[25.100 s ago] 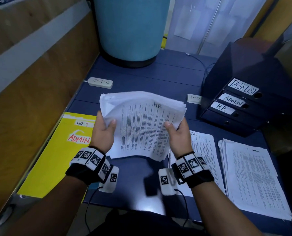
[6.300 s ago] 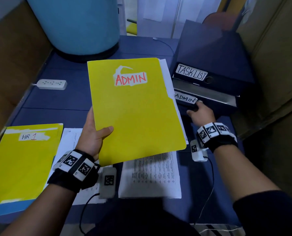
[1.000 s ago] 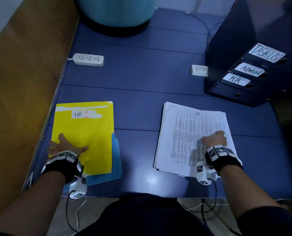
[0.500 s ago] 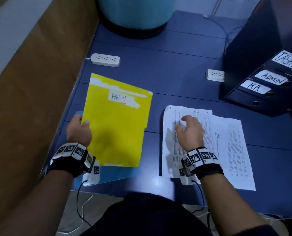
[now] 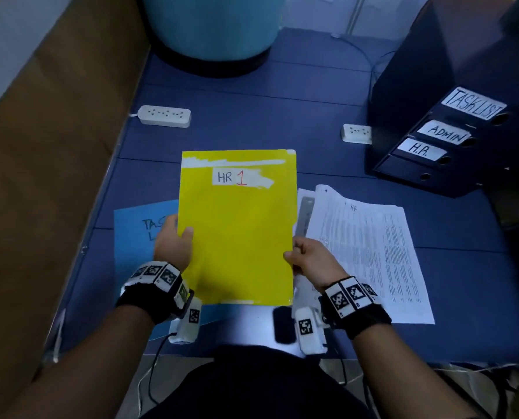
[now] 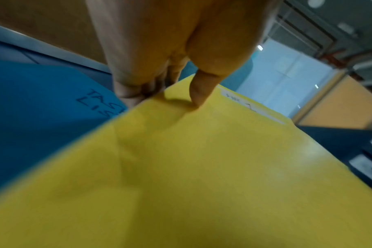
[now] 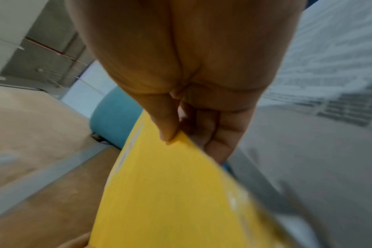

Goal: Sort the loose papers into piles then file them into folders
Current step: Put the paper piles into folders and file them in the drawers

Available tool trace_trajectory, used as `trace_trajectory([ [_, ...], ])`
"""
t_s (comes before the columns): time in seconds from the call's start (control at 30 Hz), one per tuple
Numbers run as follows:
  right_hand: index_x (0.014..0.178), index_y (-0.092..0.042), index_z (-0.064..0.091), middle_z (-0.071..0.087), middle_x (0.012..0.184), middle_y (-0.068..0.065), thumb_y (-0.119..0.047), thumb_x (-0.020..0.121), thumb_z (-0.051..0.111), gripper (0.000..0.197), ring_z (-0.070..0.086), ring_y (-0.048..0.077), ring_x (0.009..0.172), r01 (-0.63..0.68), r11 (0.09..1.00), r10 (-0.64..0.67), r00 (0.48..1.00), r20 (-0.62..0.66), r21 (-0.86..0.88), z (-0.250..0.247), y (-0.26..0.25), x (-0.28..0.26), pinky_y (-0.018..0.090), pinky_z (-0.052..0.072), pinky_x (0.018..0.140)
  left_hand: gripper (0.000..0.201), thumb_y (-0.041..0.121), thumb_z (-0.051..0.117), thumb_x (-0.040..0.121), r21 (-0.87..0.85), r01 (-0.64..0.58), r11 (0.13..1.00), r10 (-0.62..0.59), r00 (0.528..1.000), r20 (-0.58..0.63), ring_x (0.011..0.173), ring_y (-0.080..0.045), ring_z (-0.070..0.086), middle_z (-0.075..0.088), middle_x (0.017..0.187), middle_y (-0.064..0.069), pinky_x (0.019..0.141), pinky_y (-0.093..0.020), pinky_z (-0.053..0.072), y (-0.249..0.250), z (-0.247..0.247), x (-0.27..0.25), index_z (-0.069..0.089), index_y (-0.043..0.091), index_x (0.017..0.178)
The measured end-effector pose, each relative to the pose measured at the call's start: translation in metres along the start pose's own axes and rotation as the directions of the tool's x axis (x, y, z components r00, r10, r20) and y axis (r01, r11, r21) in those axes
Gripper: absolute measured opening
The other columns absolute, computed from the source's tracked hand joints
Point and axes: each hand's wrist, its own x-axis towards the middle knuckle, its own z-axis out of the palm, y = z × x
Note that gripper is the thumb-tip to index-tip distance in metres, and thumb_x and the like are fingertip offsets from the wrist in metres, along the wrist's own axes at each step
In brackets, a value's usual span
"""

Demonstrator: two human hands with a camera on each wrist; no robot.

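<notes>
White power strip (image 5: 164,116) far left on desk (image 5: 252,122); blue folder (image 5: 137,234) flat beneath. Left hand (image 5: 173,243) and right hand (image 5: 308,257) each pinch an edge of yellow folder (image 5: 237,231), labelled "HR 1", lifted mid-desk. Paper stack (image 5: 370,252) right; drawer unit (image 5: 452,116) beyond.

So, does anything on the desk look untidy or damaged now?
The paper pile right of the yellow folder is fanned out, its sheets askew rather than squared. The folder's HR 1 label has ragged, torn-looking edges. Nothing looks spilled.
</notes>
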Motion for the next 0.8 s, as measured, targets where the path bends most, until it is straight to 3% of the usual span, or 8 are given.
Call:
trace_trajectory([
  [0.1,0.06,-0.024,0.037,0.031,0.053,-0.006,-0.004,0.09,0.058,0.042,0.03,0.015,0.053,-0.105,0.994,0.098,0.983,-0.157,-0.039,-0.009,0.023,0.008,0.033,0.027,0.063,0.073,0.02,0.06,0.092,0.136,-0.062,0.989,0.04,0.986,0.16,0.14,-0.034,0.027,0.024,0.154,-0.015,0.112,-0.048,0.028,-0.001,0.021,-0.005,0.017,0.01,0.151],
  [0.2,0.062,-0.021,0.03,0.029,0.056,0.0,-0.003,0.088,0.062,0.045,0.029,0.015,0.052,-0.21,0.977,0.208,0.939,-0.274,0.023,-0.013,0.039,0.009,0.028,0.024,0.056,0.082,0.025,0.067,0.087,0.183,-0.196,0.963,0.138,0.948,0.288,0.139,-0.033,0.028,0.024,0.154,-0.011,0.111,-0.048,0.03,0.009,0.043,-0.015,0.017,0.018,0.152],
  [0.3,0.063,-0.02,0.028,0.027,0.056,0.002,-0.003,0.088,0.062,0.046,0.025,0.015,0.05,-0.19,0.98,0.2,0.936,-0.289,0.064,-0.012,0.043,0.011,0.027,0.02,0.052,0.082,0.027,0.068,0.086,0.163,-0.332,0.929,0.225,0.858,0.462,0.141,-0.026,0.026,0.02,0.156,-0.003,0.111,-0.042,0.031,0.029,0.067,-0.034,0.018,0.024,0.151],
  [0.4,0.063,-0.02,0.028,0.025,0.055,-0.001,-0.004,0.087,0.064,0.046,0.023,0.015,0.049,-0.154,0.982,0.178,0.948,-0.262,0.11,-0.012,0.041,0.012,0.028,0.018,0.052,0.091,0.034,0.071,0.083,0.221,-0.392,0.893,0.21,0.797,0.566,0.146,-0.023,0.013,0.01,0.159,-0.001,0.115,-0.042,0.024,0.043,0.094,-0.049,0.012,0.028,0.152],
  [0.5,0.061,-0.021,0.031,0.025,0.05,-0.004,-0.005,0.087,0.062,0.044,0.023,0.014,0.045,-0.082,0.969,0.119,0.981,-0.151,0.231,-0.015,0.042,0.014,0.028,0.018,0.051,0.106,0.043,0.076,0.075,0.267,-0.383,0.884,0.171,0.798,0.578,0.147,-0.028,-0.002,-0.003,0.161,-0.001,0.116,-0.05,0.02,0.054,0.119,-0.057,0.003,0.035,0.151],
  [0.63,0.067,-0.016,0.037,0.032,0.045,-0.008,-0.006,0.096,0.056,0.036,0.031,0.008,0.039,-0.019,0.932,0.034,0.999,-0.034,0.362,-0.019,0.04,0.015,0.022,0.025,0.043,0.117,0.048,0.079,0.067,0.287,-0.353,0.89,0.164,0.838,0.52,0.146,-0.035,-0.006,-0.01,0.16,-0.002,0.11,-0.06,0.025,0.062,0.138,-0.065,-0.003,0.04,0.15],
  [0.73,0.071,-0.014,0.045,0.04,0.048,-0.009,-0.012,0.1,0.051,0.029,0.034,0.007,0.042,-0.003,0.91,-0.006,1.0,0.019,0.415,-0.02,0.04,0.015,0.021,0.026,0.044,0.113,0.04,0.078,0.068,0.26,-0.316,0.913,0.163,0.864,0.476,0.146,-0.036,-0.003,-0.006,0.16,-0.005,0.11,-0.058,0.026,0.065,0.145,-0.069,0.0,0.037,0.151],
  [0.8,0.075,-0.014,0.047,0.042,0.051,-0.008,-0.017,0.102,0.046,0.028,0.034,0.008,0.044,-0.02,0.887,-0.003,0.999,0.049,0.462,-0.022,0.042,0.016,0.022,0.024,0.044,0.102,0.032,0.072,0.075,0.188,-0.298,0.936,0.174,0.856,0.487,0.147,-0.033,0.0,0.0,0.161,-0.007,0.113,-0.054,0.023,0.068,0.144,-0.068,0.006,0.031,0.152],
])
